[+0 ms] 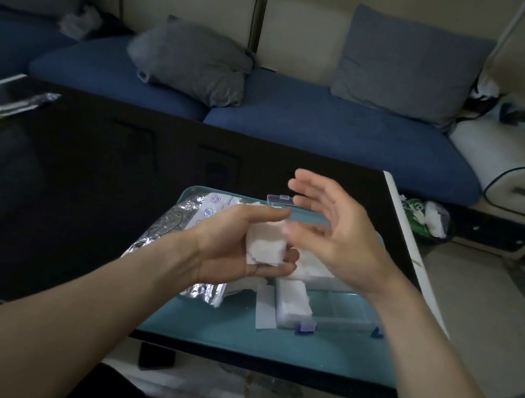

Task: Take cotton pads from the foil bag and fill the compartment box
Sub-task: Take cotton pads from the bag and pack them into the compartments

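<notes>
Your teal mat (215, 326) lay at the black table's (63, 200) near-right corner, sofa (303, 115) beyond; left hand (232, 246) pinched cotton pads (265, 246), right hand (328, 230) spread.

A dim room: blue-cushioned sofa (269, 109) with grey pillows (194, 60) behind a black table (65, 183).

Compartment box (336, 310) — partly hidden (behind blurred hands).

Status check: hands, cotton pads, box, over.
Left hand holds white square cotton pads. Right hand open, empty. Clear plastic compartment box partly filled. Nothing blocking.
</notes>
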### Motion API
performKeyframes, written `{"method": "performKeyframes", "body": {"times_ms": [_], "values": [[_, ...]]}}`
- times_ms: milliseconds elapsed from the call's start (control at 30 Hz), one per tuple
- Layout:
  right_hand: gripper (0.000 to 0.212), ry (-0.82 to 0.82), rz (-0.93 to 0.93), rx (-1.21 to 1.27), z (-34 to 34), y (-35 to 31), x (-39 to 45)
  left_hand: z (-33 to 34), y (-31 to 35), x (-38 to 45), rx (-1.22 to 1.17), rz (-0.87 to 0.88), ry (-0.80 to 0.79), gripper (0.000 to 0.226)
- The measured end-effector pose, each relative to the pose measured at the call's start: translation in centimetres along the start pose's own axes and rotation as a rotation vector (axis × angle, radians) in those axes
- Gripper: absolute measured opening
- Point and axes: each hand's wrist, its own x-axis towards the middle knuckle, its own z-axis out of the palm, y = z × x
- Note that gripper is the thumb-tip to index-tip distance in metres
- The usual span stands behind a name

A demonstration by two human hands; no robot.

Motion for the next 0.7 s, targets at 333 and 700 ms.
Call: {"method": "performKeyframes", "body": {"times_ms": [333, 700], "values": [[0.081, -0.087, 0.038, -0.313, 1.4, -0.4, -0.5, 0.4, -1.0, 0.8, 0.006, -0.01, -0.073, 0.016], [0.085, -0.111, 0.064, -0.319, 1.3, -0.2, -0.5, 0.5, -1.3, 1.1, 0.079, 0.001, -0.075, 0.023]]}}
